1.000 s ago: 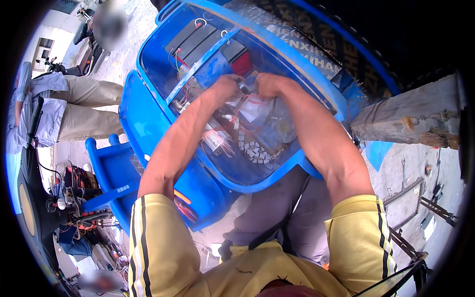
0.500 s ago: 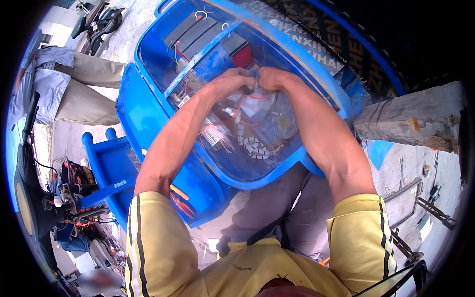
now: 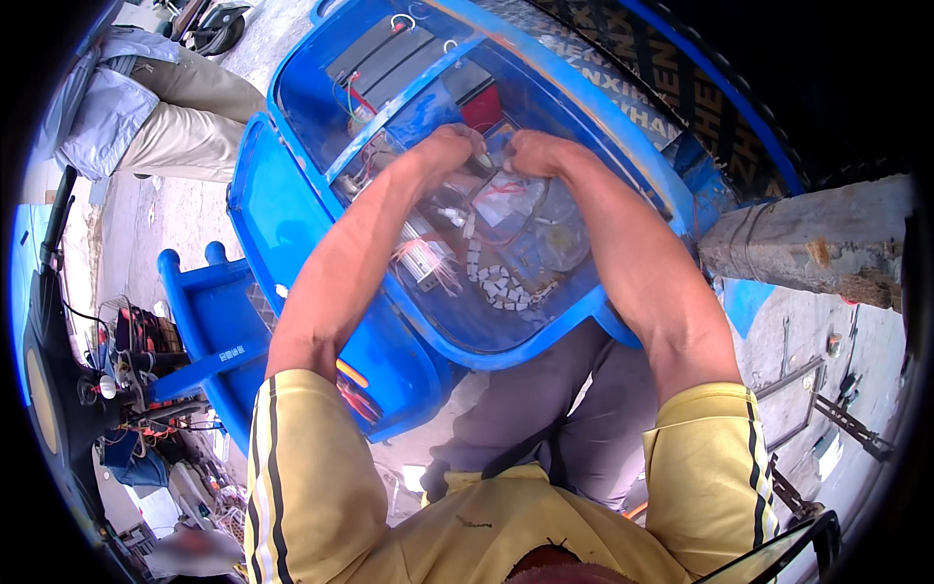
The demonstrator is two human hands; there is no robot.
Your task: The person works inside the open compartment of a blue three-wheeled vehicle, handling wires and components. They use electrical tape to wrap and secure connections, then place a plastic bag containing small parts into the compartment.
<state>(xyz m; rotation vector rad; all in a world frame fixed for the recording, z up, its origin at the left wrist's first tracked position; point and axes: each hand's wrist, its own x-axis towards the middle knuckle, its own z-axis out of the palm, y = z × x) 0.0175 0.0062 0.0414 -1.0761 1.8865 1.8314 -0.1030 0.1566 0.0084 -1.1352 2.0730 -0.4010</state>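
Small dark piece, too blurred to identify, is at the left hand's fingertips, inside blue plastic tub. Left grip: fingers curled nearly closed around it. Right hand just beside, fingers bent in; can't tell if that grip has anything. Tub is smooth, scuffed, rounded, split by a crossbar. Far section: dark rectangular blocks. Near section: ribbed silvery box, thin reddish wires, chain of white squarish pieces, crumpled clear plastic.
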